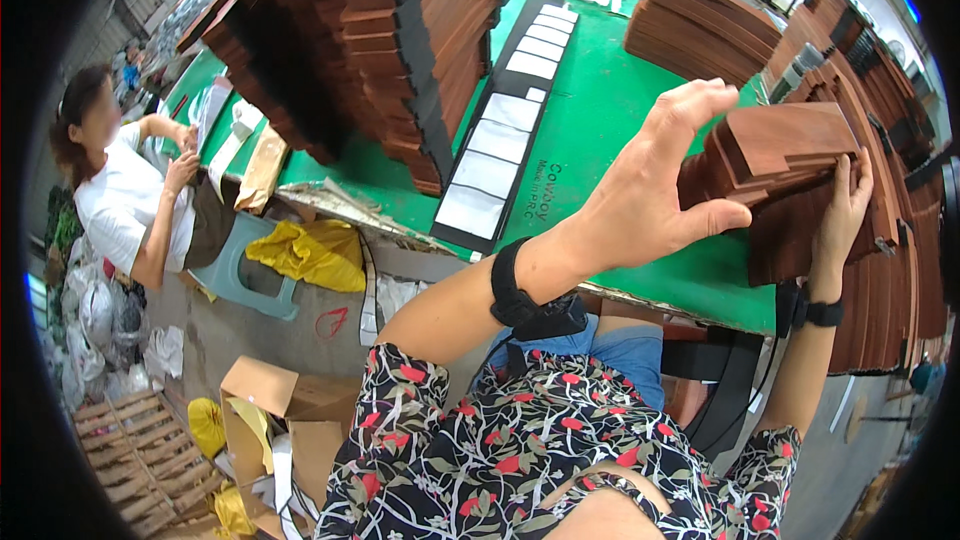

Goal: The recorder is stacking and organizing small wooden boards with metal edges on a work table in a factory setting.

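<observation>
A small stack of flat reddish-brown panels (790, 135) sits at the table's right end, its layers not quite flush. My left hand (640, 185) is open at the stack's left side, fingers stretched away and thumb apart, with nothing in it. It covers part of the panels, so I cannot tell whether it touches them. At the near right corner, my right hand (846, 205) is closed on the panels' edge, its fingertips pointing up; some fingers are hidden.
A tall stack of brown panels (390, 50) rises from the green table (590, 70). Beside it lies a black strip with white labels (490, 160). Another panel stack (700, 30) stands behind. A co-worker (135, 190) sits left, near a stool (245, 265) and yellow sack (315, 255).
</observation>
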Demonstrator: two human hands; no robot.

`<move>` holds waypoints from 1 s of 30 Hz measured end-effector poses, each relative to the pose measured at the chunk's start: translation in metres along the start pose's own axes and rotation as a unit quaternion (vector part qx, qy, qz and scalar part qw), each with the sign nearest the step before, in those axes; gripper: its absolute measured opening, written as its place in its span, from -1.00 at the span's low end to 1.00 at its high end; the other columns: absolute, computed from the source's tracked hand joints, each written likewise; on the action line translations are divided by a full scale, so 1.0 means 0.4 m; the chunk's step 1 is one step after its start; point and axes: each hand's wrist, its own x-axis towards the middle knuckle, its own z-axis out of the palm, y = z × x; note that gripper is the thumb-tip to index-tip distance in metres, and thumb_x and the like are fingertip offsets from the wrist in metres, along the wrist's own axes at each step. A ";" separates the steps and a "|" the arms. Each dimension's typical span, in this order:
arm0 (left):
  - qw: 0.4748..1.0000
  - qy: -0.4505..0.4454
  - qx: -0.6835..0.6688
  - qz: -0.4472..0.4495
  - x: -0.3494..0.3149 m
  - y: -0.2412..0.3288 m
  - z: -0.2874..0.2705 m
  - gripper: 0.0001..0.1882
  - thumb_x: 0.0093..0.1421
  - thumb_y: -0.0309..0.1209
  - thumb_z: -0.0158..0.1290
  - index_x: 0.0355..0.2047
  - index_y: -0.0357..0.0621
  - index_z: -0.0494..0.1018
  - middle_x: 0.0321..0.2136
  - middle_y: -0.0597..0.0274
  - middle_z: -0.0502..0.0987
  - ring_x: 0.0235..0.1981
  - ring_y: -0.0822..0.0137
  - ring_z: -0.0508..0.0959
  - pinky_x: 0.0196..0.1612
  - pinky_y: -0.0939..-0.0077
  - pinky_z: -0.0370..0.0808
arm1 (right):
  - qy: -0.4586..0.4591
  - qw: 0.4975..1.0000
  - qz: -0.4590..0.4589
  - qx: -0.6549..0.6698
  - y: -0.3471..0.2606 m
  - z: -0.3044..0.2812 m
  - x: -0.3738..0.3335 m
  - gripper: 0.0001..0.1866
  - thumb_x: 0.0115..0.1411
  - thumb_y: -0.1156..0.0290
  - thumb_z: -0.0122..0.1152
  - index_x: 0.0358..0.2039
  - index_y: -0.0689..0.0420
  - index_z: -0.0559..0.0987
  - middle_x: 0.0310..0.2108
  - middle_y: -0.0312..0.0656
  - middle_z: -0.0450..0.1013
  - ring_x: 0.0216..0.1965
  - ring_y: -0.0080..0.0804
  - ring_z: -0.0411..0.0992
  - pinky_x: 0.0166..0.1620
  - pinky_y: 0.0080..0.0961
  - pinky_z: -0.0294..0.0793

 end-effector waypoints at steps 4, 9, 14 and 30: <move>0.976 0.103 -0.147 -0.122 -0.018 -0.007 -0.044 -0.34 0.27 -0.15 0.07 0.24 -0.20 0.10 0.16 0.01 0.25 0.11 0.13 0.40 0.09 0.30 0.40 | 0.058 0.970 -0.189 -0.140 -0.058 0.022 -0.147 -0.43 0.32 0.37 0.04 0.26 0.31 0.17 0.27 0.08 0.10 0.31 -0.14 0.07 0.32 -0.26 0.06; 0.887 0.237 -0.280 -0.280 -0.022 -0.044 -0.113 -0.64 0.34 -0.25 -0.06 0.06 -0.15 0.26 -0.04 0.11 0.45 -0.05 0.24 0.51 -0.06 0.39 0.45 | -0.295 0.859 -0.403 -0.113 -0.134 0.044 -0.402 -0.53 0.08 0.50 0.26 0.03 0.21 0.42 0.03 0.04 0.37 0.09 -0.02 0.35 0.11 -0.19 0.36; 0.755 0.340 -0.453 -0.331 -0.065 -0.074 -0.126 -0.80 0.33 -0.30 -0.04 -0.09 -0.07 0.35 -0.14 0.19 0.49 -0.12 0.31 0.52 -0.18 0.50 0.46 | -0.491 0.827 -0.274 0.011 -0.174 0.232 -0.519 -0.51 -0.04 0.52 0.34 -0.05 0.23 0.44 -0.06 0.03 0.41 -0.05 -0.04 0.45 -0.05 -0.25 0.48; 0.821 0.345 -0.314 -0.327 -0.255 -0.064 -0.174 -0.77 0.35 -0.38 -0.12 -0.03 -0.15 0.32 -0.17 0.16 0.50 -0.20 0.34 0.53 -0.21 0.52 0.43 | -0.449 0.829 -0.279 0.181 -0.173 0.391 -0.671 -0.63 -0.15 0.42 0.35 -0.30 0.23 0.47 -0.29 -0.08 0.45 -0.31 -0.13 0.49 -0.28 -0.34 0.50</move>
